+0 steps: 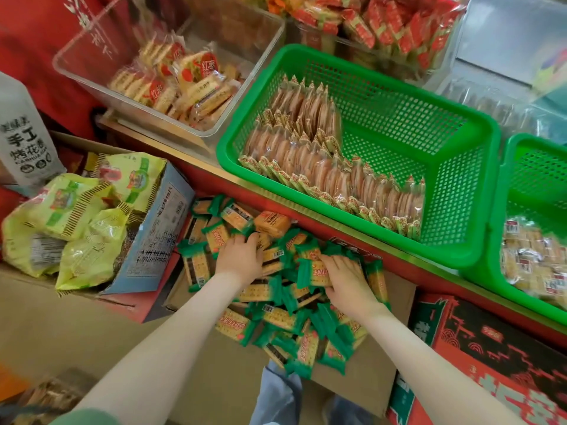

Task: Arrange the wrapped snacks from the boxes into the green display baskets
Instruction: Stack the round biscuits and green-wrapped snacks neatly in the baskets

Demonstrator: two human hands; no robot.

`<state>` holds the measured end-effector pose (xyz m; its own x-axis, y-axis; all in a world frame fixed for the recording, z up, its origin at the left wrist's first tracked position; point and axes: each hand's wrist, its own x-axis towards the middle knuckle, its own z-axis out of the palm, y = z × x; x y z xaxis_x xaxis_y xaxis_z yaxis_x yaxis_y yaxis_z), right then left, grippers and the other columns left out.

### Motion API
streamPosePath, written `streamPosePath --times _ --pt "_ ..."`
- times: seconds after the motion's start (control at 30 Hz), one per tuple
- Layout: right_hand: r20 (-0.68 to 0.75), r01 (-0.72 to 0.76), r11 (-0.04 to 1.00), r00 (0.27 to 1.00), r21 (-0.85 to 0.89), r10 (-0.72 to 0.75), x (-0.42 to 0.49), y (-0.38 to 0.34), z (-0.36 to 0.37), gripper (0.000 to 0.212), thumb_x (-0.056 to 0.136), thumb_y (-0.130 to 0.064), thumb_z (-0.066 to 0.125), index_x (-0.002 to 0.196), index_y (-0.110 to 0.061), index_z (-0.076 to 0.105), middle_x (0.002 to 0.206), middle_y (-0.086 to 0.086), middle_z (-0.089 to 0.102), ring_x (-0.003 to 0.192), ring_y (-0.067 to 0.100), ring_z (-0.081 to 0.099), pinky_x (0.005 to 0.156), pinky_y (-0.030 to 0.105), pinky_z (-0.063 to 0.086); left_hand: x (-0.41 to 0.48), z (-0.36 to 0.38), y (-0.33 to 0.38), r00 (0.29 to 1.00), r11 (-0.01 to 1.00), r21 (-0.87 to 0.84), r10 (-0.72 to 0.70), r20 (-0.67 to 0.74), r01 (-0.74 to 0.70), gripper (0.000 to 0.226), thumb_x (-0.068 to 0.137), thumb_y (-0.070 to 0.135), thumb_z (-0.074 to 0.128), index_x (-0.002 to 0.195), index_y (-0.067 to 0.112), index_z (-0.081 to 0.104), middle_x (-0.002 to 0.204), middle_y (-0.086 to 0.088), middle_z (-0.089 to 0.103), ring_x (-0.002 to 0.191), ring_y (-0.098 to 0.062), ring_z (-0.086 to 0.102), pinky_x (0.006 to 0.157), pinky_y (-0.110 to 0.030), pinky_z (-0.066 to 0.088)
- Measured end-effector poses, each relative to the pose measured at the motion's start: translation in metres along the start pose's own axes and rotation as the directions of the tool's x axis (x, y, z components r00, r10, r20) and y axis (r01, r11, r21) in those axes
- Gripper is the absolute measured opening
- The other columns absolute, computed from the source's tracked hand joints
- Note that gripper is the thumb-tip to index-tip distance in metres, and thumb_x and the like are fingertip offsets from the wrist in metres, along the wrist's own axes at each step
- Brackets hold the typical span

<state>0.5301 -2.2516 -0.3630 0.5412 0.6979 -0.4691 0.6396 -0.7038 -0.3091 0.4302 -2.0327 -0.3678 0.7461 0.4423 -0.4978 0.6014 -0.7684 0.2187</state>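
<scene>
A cardboard box [362,378] on the floor holds a heap of green-ended wrapped cracker packs [276,317]. My left hand [239,256] lies palm down on the heap, fingers curled over packs near an orange pack [271,223]. My right hand [346,277] grips a green cracker pack [316,273] at the heap's right side. On the counter above, a green basket [445,154] holds rows of wrapped round rice crackers [322,167] along its left and front; its right part is bare. A second green basket [521,191] at the right holds pale wrapped snacks [534,259].
An open blue box [159,228] with yellow-green bags [73,222] stands at the left. A clear bin [92,72] of wrapped biscuits sits behind the basket. A red and black carton [491,357] stands at the lower right. A red counter edge [337,222] runs above the box.
</scene>
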Motion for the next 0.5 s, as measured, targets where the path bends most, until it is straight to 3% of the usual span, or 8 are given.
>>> streamPosePath --times 0.13,0.23,0.33,0.43,0.5 --pt "0.032 0.002 1.0 1.0 -0.01 -0.001 -0.001 -0.008 -0.007 0.077 0.087 -0.016 0.053 0.153 -0.021 0.013 0.157 0.0 0.015 0.145 0.021 0.007 0.118 0.037 0.002 0.004 -0.006 0.0 0.995 0.997 -0.05 -0.048 0.086 0.053 0.053 0.1 0.039 0.035 0.15 0.027 0.023 0.14 -0.02 0.043 0.123 -0.04 0.043 0.1 -0.047 0.04" --pt "-0.106 0.08 0.993 0.992 0.09 -0.071 0.009 -0.03 -0.021 0.068 0.088 -0.011 0.05 0.151 -0.017 0.023 0.154 0.001 0.024 0.143 0.019 0.014 0.117 0.032 0.007 0.009 -0.011 -0.003 0.986 0.985 -0.146 -0.068 0.15 0.09 0.061 0.095 0.04 0.045 0.15 0.028 0.021 0.139 -0.02 0.04 0.117 -0.039 0.047 0.094 -0.048 0.046" --pt "-0.209 0.176 0.982 0.965 0.063 -0.159 0.034 -0.057 -0.03 0.059 0.09 -0.007 0.048 0.147 -0.011 0.031 0.149 0.004 0.034 0.138 0.02 0.023 0.116 0.032 0.014 0.012 -0.019 -0.007 0.974 0.925 -0.323 -0.154 0.164 0.201 0.072 0.086 0.041 0.058 0.147 0.023 0.024 0.136 -0.017 0.04 0.116 -0.036 0.049 0.092 -0.048 0.049" --pt "-0.217 0.181 0.984 0.96 -0.006 -0.178 0.065 -0.08 -0.027 0.052 0.095 -0.013 0.046 0.145 -0.008 0.033 0.146 0.008 0.039 0.135 0.025 0.03 0.114 0.037 0.023 0.007 -0.027 -0.015 0.97 0.861 -0.447 -0.196 0.144 0.241 0.069 0.082 0.038 0.065 0.142 0.017 0.036 0.139 -0.012 0.038 0.123 -0.03 0.044 0.094 -0.036 0.045" --pt "-0.162 0.125 0.987 0.977 -0.105 -0.141 0.084 -0.09 -0.023 0.052 0.098 -0.02 0.046 0.145 -0.007 0.031 0.144 0.009 0.04 0.131 0.027 0.033 0.111 0.037 0.027 0.0 -0.03 -0.027 0.969 0.769 -0.589 -0.204 0.14 0.247 0.061 0.078 0.036 0.069 0.131 0.016 0.047 0.128 -0.009 0.05 0.11 -0.025 0.054 0.085 -0.032 0.048"
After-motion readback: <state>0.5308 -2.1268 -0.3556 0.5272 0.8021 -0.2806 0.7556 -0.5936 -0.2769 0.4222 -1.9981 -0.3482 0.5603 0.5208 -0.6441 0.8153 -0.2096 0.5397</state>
